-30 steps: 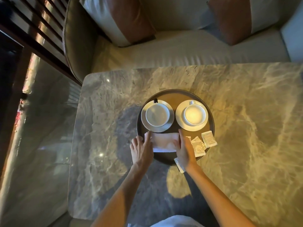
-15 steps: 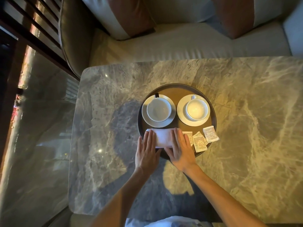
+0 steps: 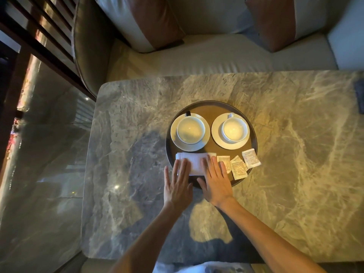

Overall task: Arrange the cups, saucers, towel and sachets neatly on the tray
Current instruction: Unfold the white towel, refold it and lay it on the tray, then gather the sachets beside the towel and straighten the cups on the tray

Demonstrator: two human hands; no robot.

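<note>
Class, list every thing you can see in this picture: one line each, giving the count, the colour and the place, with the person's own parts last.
tray: one, dark brown, round, on the table
cups: two, white, one on each saucer
saucers: two, white, side by side at the tray's far half
towel: one, white, folded, tray's near left
sachets: about four, pale, tray's near right
table: one, grey-beige marble
sofa: one, cream
cushions: two, brown and white, on the sofa
left hand: flat, fingers on the towel
right hand: flat, fingers on the towel

Marble table [image 3: 295,174] carries round dark tray [image 3: 255,138]; nothing else discernible.
</note>
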